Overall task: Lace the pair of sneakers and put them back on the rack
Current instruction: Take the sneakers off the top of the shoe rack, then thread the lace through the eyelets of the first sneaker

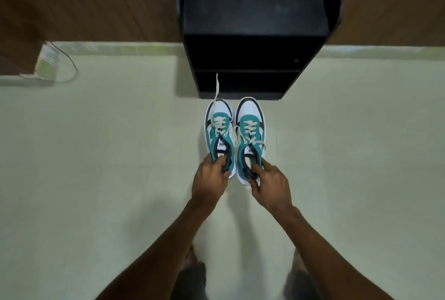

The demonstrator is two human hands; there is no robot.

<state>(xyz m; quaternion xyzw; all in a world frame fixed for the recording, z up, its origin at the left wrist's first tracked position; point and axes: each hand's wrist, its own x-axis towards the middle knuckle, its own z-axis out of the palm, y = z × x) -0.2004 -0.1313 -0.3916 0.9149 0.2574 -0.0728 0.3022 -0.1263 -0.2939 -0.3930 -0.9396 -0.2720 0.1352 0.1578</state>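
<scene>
Two teal, white and black sneakers stand side by side, toes pointing at the black rack. My left hand grips the heel collar of the left sneaker. The heel collar of the right sneaker is pinched in my right hand. Both shoes show cream laces through the eyelets. One loose lace end from the left sneaker trails forward toward the rack's lowest shelf.
The rack stands against a wood-panelled wall, with open shelves facing me. Pale floor spreads around the shoes. A thin cable and a pale box sit at the far left by the wall.
</scene>
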